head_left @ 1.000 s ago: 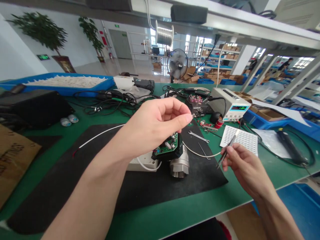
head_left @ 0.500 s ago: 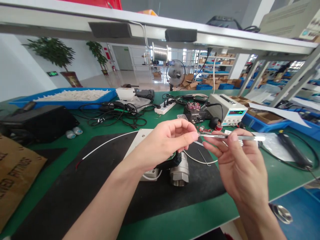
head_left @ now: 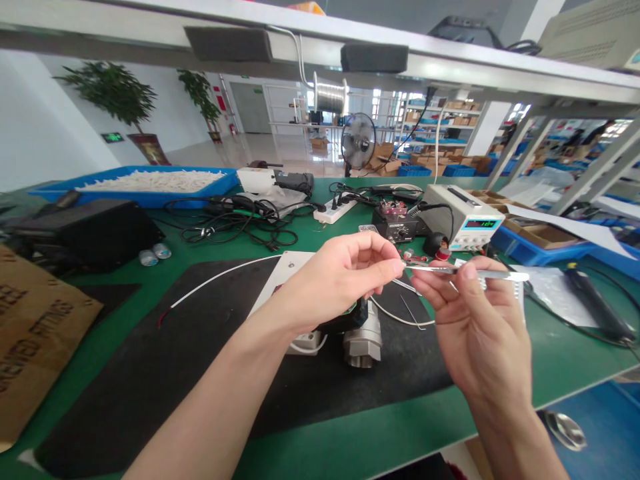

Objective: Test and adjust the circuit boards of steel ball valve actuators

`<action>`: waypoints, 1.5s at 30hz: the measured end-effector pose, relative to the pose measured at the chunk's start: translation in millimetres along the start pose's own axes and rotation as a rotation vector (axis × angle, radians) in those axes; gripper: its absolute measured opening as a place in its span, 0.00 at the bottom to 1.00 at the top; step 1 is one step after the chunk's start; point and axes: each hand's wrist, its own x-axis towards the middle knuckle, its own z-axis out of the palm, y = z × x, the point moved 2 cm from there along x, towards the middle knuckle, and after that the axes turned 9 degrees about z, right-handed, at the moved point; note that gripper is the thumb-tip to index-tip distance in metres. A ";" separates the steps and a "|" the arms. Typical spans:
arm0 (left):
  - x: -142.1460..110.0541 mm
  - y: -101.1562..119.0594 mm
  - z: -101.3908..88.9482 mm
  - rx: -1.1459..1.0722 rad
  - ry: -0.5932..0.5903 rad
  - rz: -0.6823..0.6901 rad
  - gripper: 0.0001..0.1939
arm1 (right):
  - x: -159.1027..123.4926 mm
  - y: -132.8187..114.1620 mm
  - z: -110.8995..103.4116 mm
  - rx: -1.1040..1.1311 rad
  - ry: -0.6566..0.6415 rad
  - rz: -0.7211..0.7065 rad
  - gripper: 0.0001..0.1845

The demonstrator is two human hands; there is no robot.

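Note:
My right hand (head_left: 483,327) holds a slim screwdriver (head_left: 503,274) with a clear handle, level in the air, its thin shaft pointing left. At the tip, my left hand (head_left: 357,273) is pinched closed; whatever sits between thumb and forefinger is too small to make out. Below the hands a steel valve body (head_left: 364,340) with a hexagonal end lies on the black mat (head_left: 200,373). Behind my left forearm is a pale housing (head_left: 287,263), partly hidden. A white cable (head_left: 220,275) with a red end curves leftward. A thin bent wire-like rod (head_left: 411,312) lies right of the valve.
A power supply (head_left: 463,217) stands at the back right, near a black control box (head_left: 397,228). Tangled black cables (head_left: 240,223) and a blue tray of white pieces (head_left: 220,179) occupy the back left. A shelf (head_left: 300,47) with a hanging solder spool (head_left: 330,93) crosses overhead.
The view has shifted slightly, so the bench appears a little further right and higher. Both hands keep nearly the same grip, with the screwdriver still between them.

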 end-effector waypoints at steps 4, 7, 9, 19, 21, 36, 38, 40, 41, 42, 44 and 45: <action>-0.2 1.3 -1.2 0.025 0.018 -0.015 0.11 | 0.9 1.9 -0.2 0.015 0.010 -0.004 0.07; -0.2 1.4 -2.1 0.023 0.025 -0.019 0.12 | 1.9 2.6 -0.2 0.024 0.004 -0.009 0.05; 0.6 0.6 -2.0 0.015 0.024 -0.014 0.12 | 2.6 2.8 0.2 0.026 -0.001 -0.002 0.04; -10.4 11.7 -34.2 0.435 0.061 0.073 0.16 | 12.6 8.7 -12.4 0.044 0.026 0.022 0.04; -20.8 14.8 -55.7 0.690 0.034 0.067 0.27 | 18.9 13.9 -20.8 0.054 0.028 0.071 0.05; -10.7 -25.3 -56.1 1.003 -0.359 -0.123 0.52 | 75.2 42.3 -35.1 0.055 -0.109 0.255 0.09; -7.5 -30.5 -48.2 0.938 -0.336 -0.074 0.52 | 83.2 46.1 -37.9 0.089 -0.103 0.294 0.08; -3.1 -36.4 -41.2 0.860 -0.331 -0.012 0.50 | 88.0 50.9 -43.5 0.140 -0.072 0.349 0.08; -0.8 -39.2 -39.0 0.824 -0.331 0.015 0.50 | 89.3 53.4 -46.9 0.170 -0.052 0.377 0.08; 1.3 -41.8 -38.2 0.790 -0.332 0.035 0.50 | 89.9 55.7 -50.2 0.199 -0.030 0.404 0.08; 4.1 -45.9 -40.2 0.721 -0.336 0.042 0.52 | 89.7 59.8 -55.3 0.252 0.008 0.460 0.07; 4.7 -47.3 -42.9 0.685 -0.337 0.029 0.53 | 89.1 61.5 -56.6 0.277 0.022 0.488 0.06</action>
